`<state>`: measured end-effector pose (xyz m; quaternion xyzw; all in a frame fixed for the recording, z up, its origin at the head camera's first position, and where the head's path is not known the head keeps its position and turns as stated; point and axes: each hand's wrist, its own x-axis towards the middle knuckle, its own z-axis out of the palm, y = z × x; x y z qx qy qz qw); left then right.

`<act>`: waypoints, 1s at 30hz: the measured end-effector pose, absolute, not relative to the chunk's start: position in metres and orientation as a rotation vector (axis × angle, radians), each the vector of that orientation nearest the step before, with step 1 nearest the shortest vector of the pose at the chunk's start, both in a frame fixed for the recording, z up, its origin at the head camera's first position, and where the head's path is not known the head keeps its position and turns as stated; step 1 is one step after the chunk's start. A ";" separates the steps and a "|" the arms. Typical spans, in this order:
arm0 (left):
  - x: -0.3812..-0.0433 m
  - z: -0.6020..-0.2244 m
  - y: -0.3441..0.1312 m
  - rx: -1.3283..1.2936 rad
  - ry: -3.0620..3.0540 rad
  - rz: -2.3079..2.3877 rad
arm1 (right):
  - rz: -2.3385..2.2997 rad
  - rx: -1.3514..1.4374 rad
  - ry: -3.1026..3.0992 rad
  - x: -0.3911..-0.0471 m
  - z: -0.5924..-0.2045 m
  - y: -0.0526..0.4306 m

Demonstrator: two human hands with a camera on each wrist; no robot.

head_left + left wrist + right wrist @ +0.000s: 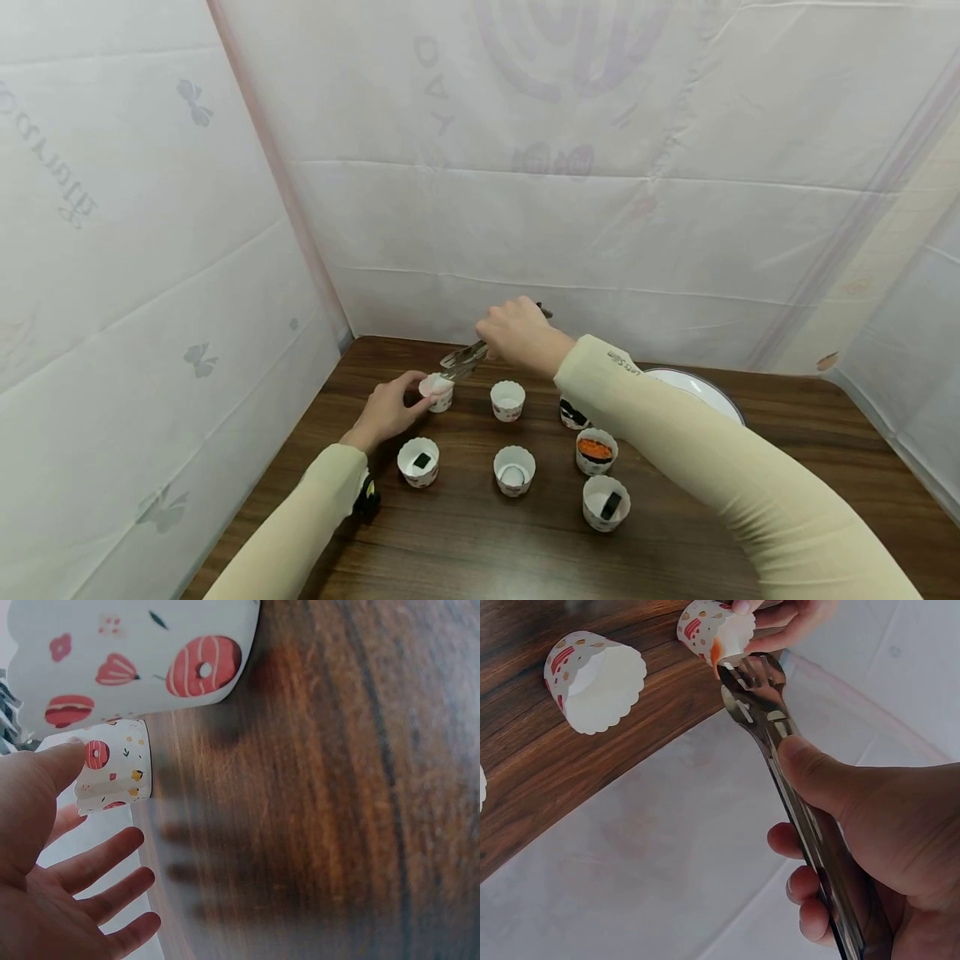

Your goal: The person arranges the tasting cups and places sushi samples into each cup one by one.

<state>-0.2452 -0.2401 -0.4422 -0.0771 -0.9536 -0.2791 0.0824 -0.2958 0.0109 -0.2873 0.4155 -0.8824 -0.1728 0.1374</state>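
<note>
At the far left of the group, my left hand (385,414) pinches a white patterned paper cup (443,400) between thumb and index finger. Its other fingers are spread in the left wrist view, where the cup (124,761) shows printed doughnuts. My right hand (519,333) grips metal tongs (463,360), reaching in from the right. The tong tips are at the mouth of that same cup (703,628). An orange patch shows by the cup's rim in the right wrist view; whether the tongs hold it I cannot tell.
Nearby stand a cup (507,403) and a front-middle cup (514,483). A left cup (418,475) and a right cup (606,518) contain dark pieces. Another has an orange-topped piece (595,450). My right sleeve (675,442) partly covers one cup and a white plate (701,387).
</note>
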 end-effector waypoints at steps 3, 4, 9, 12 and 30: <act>-0.244 -0.441 -0.239 -0.228 -2.848 -0.834 | -0.471 1.214 -2.553 -0.297 -0.290 0.014; -0.244 -0.441 -0.239 -0.230 -2.847 -0.834 | -0.463 1.215 -2.549 -0.298 -0.291 0.014; -0.243 -0.440 -0.238 -0.227 -2.839 -0.836 | -0.421 1.210 -2.542 -0.300 -0.293 0.019; -0.244 -0.441 -0.238 -0.233 -2.835 -0.832 | -0.410 1.206 -2.556 -0.300 -0.293 0.022; -0.252 -0.444 -0.243 -0.273 -2.868 -0.815 | -0.250 1.169 -2.569 -0.308 -0.304 0.055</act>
